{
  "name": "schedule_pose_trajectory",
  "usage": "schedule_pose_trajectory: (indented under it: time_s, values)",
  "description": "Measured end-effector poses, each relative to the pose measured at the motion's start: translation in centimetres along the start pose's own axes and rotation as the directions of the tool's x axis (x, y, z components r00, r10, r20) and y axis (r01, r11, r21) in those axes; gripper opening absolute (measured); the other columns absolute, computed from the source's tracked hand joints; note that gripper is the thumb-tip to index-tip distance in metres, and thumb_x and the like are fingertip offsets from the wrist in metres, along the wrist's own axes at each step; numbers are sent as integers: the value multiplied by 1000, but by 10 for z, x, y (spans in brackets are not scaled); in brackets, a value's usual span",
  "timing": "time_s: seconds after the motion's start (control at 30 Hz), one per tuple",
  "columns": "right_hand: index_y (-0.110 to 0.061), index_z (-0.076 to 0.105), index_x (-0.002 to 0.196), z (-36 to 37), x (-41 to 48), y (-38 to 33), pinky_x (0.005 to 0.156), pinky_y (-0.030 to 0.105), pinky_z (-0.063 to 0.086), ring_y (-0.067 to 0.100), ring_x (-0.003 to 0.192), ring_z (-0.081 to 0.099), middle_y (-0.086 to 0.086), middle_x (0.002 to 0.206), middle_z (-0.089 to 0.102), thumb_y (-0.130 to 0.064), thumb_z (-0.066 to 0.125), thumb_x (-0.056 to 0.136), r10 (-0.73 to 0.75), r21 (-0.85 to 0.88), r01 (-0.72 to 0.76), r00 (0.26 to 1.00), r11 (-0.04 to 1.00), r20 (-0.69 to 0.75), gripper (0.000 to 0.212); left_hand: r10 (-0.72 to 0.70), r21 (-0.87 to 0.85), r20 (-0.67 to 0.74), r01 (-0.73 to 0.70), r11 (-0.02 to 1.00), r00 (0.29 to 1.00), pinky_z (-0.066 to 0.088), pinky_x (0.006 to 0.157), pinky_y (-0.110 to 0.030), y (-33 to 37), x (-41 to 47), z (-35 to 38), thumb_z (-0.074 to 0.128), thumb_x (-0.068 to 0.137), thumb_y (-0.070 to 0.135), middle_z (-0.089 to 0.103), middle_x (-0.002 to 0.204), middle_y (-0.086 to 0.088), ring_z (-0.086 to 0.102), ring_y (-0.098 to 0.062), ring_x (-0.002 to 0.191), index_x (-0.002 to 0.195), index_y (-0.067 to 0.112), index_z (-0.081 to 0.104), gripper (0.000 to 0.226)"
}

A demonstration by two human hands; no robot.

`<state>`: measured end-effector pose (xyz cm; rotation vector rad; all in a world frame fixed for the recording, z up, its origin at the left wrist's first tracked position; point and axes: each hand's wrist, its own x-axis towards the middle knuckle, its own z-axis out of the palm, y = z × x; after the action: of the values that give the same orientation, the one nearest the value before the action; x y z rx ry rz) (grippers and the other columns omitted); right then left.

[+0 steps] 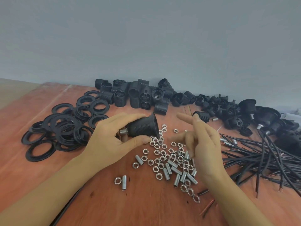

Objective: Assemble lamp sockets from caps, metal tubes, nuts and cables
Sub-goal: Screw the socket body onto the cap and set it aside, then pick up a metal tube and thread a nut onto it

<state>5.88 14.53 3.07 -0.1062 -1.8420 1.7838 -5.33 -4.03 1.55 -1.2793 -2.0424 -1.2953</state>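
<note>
My left hand grips a black threaded lamp socket lying sideways, its flared rim to the right and a short metal tube sticking out of its left end. My right hand hovers just right of it, fingers spread and blurred, holding nothing I can see. Beneath both hands lies a scatter of silver hex nuts and threaded metal tubes. Black cables with bare copper ends fan out at the right.
Black flat rings are piled at the left. Loose black socket bodies and caps line the wall at the back. Assembled sockets with cables lie at the far right. The wooden table shows in front.
</note>
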Motion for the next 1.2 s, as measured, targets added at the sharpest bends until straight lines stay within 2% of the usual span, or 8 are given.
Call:
schedule_pose_trajectory:
  time_s: [0.17,0.33,0.47,0.63,0.8,0.97,1.07,1.2]
  values:
    - [-28,50,137,11,-7,1,98,37,50,6,111,65,-15,116,70,-42,67,83,121,-119,-98,972,988,200,58,18,14,-14,-18,1000,1000,44,79,-12,0,-1,3,68,83,51,67,97,13,61,0,88,116,17,67,47]
    - [-25,55,129,29,-17,10,79,30,58,15,85,72,4,92,73,-38,79,71,63,-99,-54,994,994,92,64,62,25,-30,-61,998,998,43,82,-12,4,-1,4,69,83,46,64,104,18,59,7,93,117,12,67,48]
    - [-25,68,111,39,-18,6,76,23,57,12,91,72,-4,98,75,-21,76,84,111,-26,-109,990,994,90,28,126,20,10,-126,992,992,47,74,-15,9,-2,6,70,81,42,69,95,5,62,-1,83,118,4,67,53]
    - [-10,66,109,29,4,-28,70,29,60,26,87,74,7,93,76,-36,71,77,171,379,-121,980,918,-101,42,31,-157,-2,-31,987,1000,43,55,-10,13,-2,4,50,93,57,66,91,29,54,-4,52,127,22,58,49]
    - [-11,58,101,-27,64,-77,40,19,47,9,46,59,3,76,56,-44,54,98,350,599,-165,914,784,-207,33,-12,-72,72,18,997,997,46,54,-22,6,-6,7,40,99,43,70,86,3,57,-7,55,121,35,59,30]
    - [-11,53,115,-96,115,-71,34,14,23,7,43,44,6,86,55,-45,58,96,253,60,-254,853,965,-456,40,-32,-9,100,33,999,995,40,56,-12,4,-6,6,37,99,39,68,82,2,57,-7,56,117,25,66,37]
    - [-12,44,133,-127,125,-39,50,21,39,17,68,56,13,104,60,-30,65,91,48,-355,-316,802,880,-595,50,-29,-7,108,30,1000,994,42,56,-16,4,-7,5,37,99,38,68,85,4,57,-7,57,113,20,70,40]
    - [-8,44,140,-151,118,4,78,22,42,26,110,58,13,134,53,-9,57,91,-99,-529,-294,799,796,-593,51,-46,0,120,46,999,992,44,56,-19,5,-7,5,36,99,41,68,87,8,58,-8,55,109,20,72,43]
